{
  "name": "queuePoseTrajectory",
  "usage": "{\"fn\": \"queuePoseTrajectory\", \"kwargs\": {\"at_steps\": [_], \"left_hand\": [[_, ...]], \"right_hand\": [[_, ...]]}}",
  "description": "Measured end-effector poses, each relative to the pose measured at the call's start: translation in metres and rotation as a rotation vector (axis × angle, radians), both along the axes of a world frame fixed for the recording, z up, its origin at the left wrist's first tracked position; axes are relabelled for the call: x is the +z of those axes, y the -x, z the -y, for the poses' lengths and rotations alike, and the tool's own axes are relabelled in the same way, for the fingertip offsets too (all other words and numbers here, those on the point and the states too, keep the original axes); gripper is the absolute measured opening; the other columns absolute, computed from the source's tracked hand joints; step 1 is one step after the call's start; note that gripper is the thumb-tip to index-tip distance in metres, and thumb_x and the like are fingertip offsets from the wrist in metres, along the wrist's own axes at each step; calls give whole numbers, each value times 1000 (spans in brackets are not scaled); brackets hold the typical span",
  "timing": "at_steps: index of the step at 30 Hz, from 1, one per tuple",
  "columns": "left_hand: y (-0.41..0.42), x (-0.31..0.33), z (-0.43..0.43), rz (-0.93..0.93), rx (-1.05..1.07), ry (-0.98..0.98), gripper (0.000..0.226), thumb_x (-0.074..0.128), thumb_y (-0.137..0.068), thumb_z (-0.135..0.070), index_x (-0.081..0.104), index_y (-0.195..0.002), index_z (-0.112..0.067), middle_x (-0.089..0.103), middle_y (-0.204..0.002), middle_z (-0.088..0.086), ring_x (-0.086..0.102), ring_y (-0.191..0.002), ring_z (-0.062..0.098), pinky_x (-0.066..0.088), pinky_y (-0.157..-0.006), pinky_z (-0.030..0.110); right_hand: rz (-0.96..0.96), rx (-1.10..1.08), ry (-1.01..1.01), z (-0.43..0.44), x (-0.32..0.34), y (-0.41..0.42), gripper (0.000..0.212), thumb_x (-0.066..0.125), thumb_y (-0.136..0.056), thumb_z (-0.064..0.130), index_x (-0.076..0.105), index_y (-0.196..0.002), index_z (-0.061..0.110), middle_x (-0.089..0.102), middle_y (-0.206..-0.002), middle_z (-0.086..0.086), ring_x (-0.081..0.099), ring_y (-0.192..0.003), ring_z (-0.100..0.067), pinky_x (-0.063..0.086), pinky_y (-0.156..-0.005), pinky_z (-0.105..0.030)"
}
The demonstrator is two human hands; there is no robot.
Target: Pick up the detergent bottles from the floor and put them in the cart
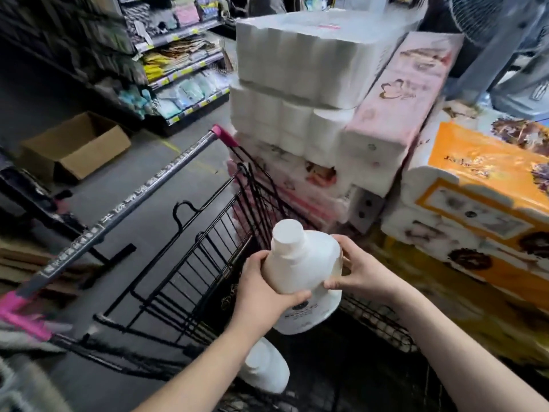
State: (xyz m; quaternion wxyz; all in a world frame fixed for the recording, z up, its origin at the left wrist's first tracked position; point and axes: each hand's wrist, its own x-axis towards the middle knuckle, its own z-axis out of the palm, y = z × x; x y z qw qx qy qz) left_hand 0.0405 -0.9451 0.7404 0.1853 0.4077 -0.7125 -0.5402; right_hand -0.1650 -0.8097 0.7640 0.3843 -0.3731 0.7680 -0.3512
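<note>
Detergent bottle (303,272), white, is gripped from both sides by the left hand (261,292) and right hand (361,273) above the cart (190,263), a second bottle (264,373) lying lower, nearer.

**Head view: parts hidden, cropped or unresolved.**
- Detergent bottle (303,272), just toward 6 o'clock from centre: the dark label print is partly covered by the left grip (261,295), and what shows is too small to read.
- Second bottle (264,373), at 6 o'clock near the bottom edge: one side lies behind the left forearm (219,355), and its cap cannot be seen.
- Left forearm and right forearm (445,337): both are cut off by the bottom edge.
- Cart (190,272): the near end of the basket runs out of frame at 6 o'clock. The print along the handle bar (139,200) is blurred and unreadable.
- Shelves (184,69), at 11 o'clock: the goods are smeared, so their kinds cannot be told.
- Fan (490,25), at 1 o'clock, and orange pack (487,185), at 3 o'clock: each is cropped by the frame's edge.
</note>
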Motion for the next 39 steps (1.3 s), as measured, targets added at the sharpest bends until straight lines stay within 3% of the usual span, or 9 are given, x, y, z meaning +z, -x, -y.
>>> {"fn": "queuePoseTrajectory", "kwargs": {"at_steps": [4, 7, 11, 19, 26, 29, 32, 36, 39], "left_hand": [[20, -44, 9, 34, 67, -32, 102, 100, -39, -51, 51, -126, -36, 56, -129, -13, 57, -121, 10, 52, -106, 43], [34, -76, 13, 60, 110, -79, 100, 103, -45, -39, 50, -129, -29, 54, -129, -10, 57, -120, 13, 53, -103, 43], [41, -123, 16, 127, 151, -99, 105, 104, -46, -34, 47, -133, -22, 51, -133, -4, 55, -124, 18, 51, -106, 45], [58, -185, 22, 259, 204, -120, 107, 106, -44, -24, 48, -132, -11, 54, -124, 2, 57, -111, 18, 45, -87, 30], [73, -220, 30, 344, 192, -72, 110, 102, -35, -34, 52, -130, -9, 58, -123, 6, 65, -111, 23, 59, -89, 38], [77, -232, 34, 350, 203, -53, 112, 96, -30, -43, 56, -128, -5, 61, -121, 9, 67, -108, 24, 58, -85, 32], [77, -239, 34, 383, 226, -44, 107, 104, -35, -30, 57, -126, -2, 59, -122, 11, 65, -108, 24, 52, -85, 28], [77, -238, 35, 402, 241, -53, 111, 107, -40, -29, 52, -130, 5, 52, -122, 13, 60, -108, 28, 48, -85, 30], [79, -235, 40, 455, 206, -68, 110, 107, -47, -25, 47, -132, 10, 51, -128, 22, 56, -119, 36, 41, -89, 26]], "right_hand": [[12, 122, -74, 27, -41, 27, 104, 91, -60, 74, 39, -146, 48, 52, -151, 16, 50, -142, -8, 44, -119, -48], [-15, 174, -136, 45, -72, 41, 111, 92, -66, 68, 34, -154, 36, 45, -155, 13, 45, -145, -10, 40, -122, -48], [-86, 226, -220, 67, -112, 51, 97, 95, -78, 34, 36, -155, 29, 48, -143, 15, 46, -136, -7, 39, -115, -31], [-84, 248, -283, 82, -180, 64, 91, 88, -84, 17, 35, -158, 24, 47, -133, 16, 43, -127, -2, 34, -95, -15], [13, 234, -293, 94, -220, 75, 88, 90, -77, 11, 42, -145, 40, 59, -141, 14, 53, -138, -11, 41, -120, -41], [41, 240, -296, 99, -231, 77, 92, 87, -81, 7, 38, -156, 29, 55, -143, 11, 48, -138, -10, 38, -123, -41], [36, 266, -298, 106, -237, 76, 94, 89, -77, 14, 39, -155, 28, 52, -146, 10, 47, -140, -12, 39, -122, -44], [-5, 314, -314, 120, -242, 78, 93, 86, -79, 5, 39, -157, 23, 46, -137, 15, 41, -132, -5, 34, -109, -26], [-21, 322, -310, 125, -241, 79, 96, 83, -82, 4, 35, -161, 27, 46, -139, 15, 38, -133, -2, 30, -108, -23]]}}
